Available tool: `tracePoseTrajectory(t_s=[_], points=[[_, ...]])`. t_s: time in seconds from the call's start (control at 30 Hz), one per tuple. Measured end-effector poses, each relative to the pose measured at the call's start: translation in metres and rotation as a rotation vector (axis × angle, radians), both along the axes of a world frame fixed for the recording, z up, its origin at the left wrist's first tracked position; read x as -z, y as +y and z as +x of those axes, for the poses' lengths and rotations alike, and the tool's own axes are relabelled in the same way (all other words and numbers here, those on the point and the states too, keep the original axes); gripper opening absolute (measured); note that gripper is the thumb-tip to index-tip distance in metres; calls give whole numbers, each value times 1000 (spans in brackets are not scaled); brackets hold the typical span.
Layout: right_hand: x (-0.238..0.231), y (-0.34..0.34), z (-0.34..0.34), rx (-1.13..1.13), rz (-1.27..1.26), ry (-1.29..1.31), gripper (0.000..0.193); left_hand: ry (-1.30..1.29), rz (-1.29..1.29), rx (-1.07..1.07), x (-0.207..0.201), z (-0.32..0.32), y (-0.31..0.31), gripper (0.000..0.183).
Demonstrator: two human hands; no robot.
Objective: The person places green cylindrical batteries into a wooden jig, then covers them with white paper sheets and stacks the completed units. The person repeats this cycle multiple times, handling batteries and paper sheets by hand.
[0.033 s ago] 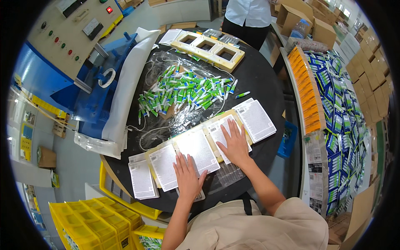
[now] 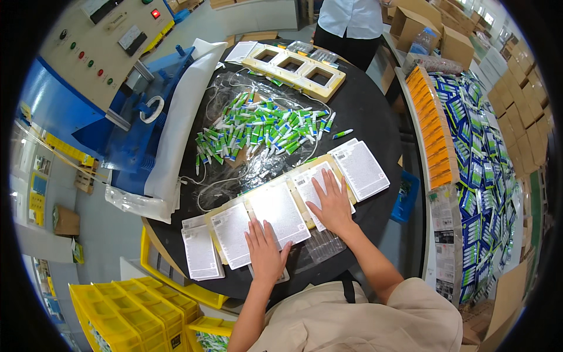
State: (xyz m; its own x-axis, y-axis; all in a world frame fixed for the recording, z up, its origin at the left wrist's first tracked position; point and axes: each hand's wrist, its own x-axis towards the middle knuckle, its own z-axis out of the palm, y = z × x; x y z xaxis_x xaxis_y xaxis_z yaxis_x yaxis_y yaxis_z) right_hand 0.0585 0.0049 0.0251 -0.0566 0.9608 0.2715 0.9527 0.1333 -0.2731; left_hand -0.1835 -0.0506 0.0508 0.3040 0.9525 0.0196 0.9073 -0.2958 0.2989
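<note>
My left hand [image 2: 267, 253] lies palm down, its outstretched fingers resting on the lower edges of the left white printed card [image 2: 229, 232] and the middle card [image 2: 275, 204]. My right hand [image 2: 332, 205] presses flat with spread fingers on the right card [image 2: 307, 183], covering part of it. These cards sit side by side on a cream frame [image 2: 300, 203]. Stacks of similar cards flank it, one stack [image 2: 200, 253] on the left and another stack [image 2: 359, 168] on the right. Clear plastic blister trays [image 2: 324, 245] lie below the frame, near my body.
Beyond the frame, many green-and-white tubes [image 2: 258, 130] are heaped on clear plastic. An uncovered frame with square openings [image 2: 291, 75] lies at the far side of the round black table [image 2: 370, 117]. A blue machine [image 2: 158, 88] stands left, yellow crates [image 2: 135, 311] lower left. A person [image 2: 350, 23] stands opposite.
</note>
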Motion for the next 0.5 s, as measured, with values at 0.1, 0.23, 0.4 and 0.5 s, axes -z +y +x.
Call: tracePoseTrajectory(t_s=[0.1, 0.23, 0.4, 0.5], points=[[7, -4, 0, 1, -57, 26, 71, 45, 0, -7, 10, 4, -13, 90], [17, 0, -10, 58, -18, -5, 71, 92, 66, -39, 22, 12, -15, 89], [-5, 2, -22, 80, 46, 5, 69, 9, 96, -48, 12, -5, -17, 87], [-24, -5, -43, -81, 125, 71, 68, -25, 82, -114, 5, -36, -27, 87]])
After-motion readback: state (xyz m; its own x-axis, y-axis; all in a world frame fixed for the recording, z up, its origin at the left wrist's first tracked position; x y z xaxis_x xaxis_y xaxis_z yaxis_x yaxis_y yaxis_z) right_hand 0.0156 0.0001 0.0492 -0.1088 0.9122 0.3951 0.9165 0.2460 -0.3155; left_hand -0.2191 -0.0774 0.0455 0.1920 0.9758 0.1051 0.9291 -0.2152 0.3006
